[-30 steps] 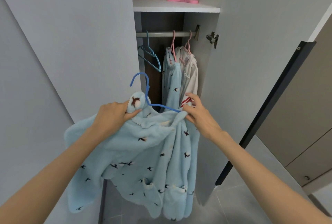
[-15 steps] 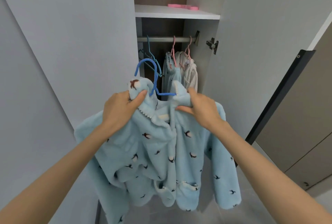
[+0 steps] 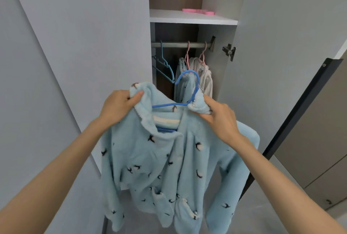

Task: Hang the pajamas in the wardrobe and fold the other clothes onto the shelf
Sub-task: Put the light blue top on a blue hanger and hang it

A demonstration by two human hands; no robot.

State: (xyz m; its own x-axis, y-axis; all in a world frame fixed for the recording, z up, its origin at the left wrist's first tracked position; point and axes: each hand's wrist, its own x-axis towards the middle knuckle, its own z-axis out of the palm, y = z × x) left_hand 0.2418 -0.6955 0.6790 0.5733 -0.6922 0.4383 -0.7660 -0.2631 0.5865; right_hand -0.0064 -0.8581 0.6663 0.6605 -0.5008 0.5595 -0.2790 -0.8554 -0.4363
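My left hand (image 3: 118, 106) grips the pajama top (image 3: 169, 158) by its collar; my right hand (image 3: 219, 119) pinches the other side. The hook of the hanger (image 3: 170, 104) rises nearer my right, and the rod (image 3: 176, 45) runs crosswise above and beyond it.

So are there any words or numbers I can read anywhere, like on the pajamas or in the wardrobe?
No words or numbers can be read.
The pajama top has a pale strip inside its collar, but no letters show on it.
The white garment on the rail has a small grey tag, too small to read.
The dark marks on the pajama top are a bird-like pattern, not writing.
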